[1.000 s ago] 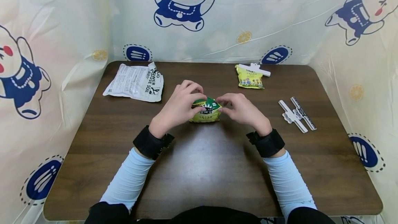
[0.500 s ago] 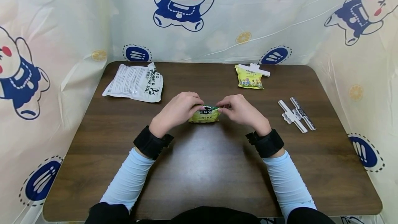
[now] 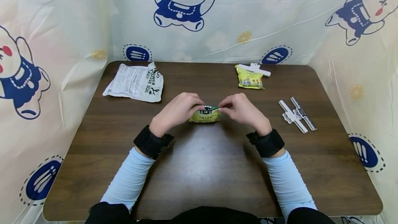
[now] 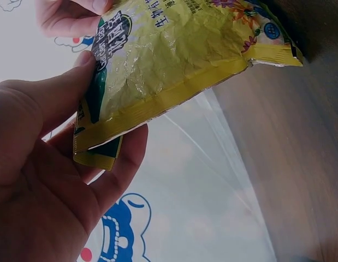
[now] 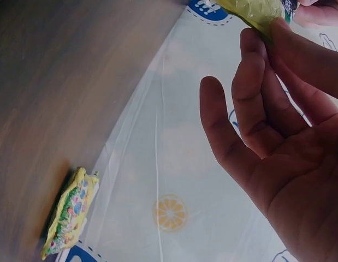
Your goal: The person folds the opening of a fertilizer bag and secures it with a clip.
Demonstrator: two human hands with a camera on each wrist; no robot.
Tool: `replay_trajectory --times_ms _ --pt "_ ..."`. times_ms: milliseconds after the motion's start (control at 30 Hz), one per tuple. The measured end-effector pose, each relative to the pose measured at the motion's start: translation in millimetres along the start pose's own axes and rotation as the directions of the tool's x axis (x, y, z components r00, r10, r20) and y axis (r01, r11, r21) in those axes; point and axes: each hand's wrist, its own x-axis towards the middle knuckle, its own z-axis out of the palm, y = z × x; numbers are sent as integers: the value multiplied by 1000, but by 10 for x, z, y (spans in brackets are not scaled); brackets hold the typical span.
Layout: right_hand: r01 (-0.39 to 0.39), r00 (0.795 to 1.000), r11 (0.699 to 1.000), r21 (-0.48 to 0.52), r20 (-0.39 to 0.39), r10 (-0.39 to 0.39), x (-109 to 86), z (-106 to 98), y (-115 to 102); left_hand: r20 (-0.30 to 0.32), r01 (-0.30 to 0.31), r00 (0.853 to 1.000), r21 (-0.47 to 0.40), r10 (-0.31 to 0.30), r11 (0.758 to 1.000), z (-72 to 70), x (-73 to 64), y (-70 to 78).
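Observation:
A small yellow and green printed packet (image 3: 205, 116) stands on the table between both hands, its green top folded over to the back. My left hand (image 3: 178, 110) pinches the left end of that fold, thumb on the near face and fingers behind. In the left wrist view the packet (image 4: 179, 60) shows its crimped side edge, and a short turned-down flap (image 4: 100, 157) lies between thumb and fingers. On the other end, my right hand (image 3: 240, 109) pinches the top corner between thumb and index finger. Its other fingers (image 5: 215, 101) are spread loosely below the packet (image 5: 259, 13) in the right wrist view.
A white printed soil bag (image 3: 135, 81) lies at the back left of the brown table (image 3: 202, 175). Another yellow packet (image 3: 250, 79) at the back right wears a white sealing clip (image 3: 264, 73). Two more white clips (image 3: 293, 117) lie at the right.
The packet's green top has been folded down away from the person, so the packet now looks shorter. The left fingers have come down onto the fold; the right hand has barely moved.

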Motion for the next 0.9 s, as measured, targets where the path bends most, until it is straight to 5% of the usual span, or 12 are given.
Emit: replay_trajectory --times_ms 700,900 --pt "47 998 999 -24 -31 -47 5 -25 22 4 3 1000 47 -4 999 5 6 -12" --pt "5 1000 1000 12 -4 -5 6 -20 53 6 -5 1000 57 5 998 18 4 -9"
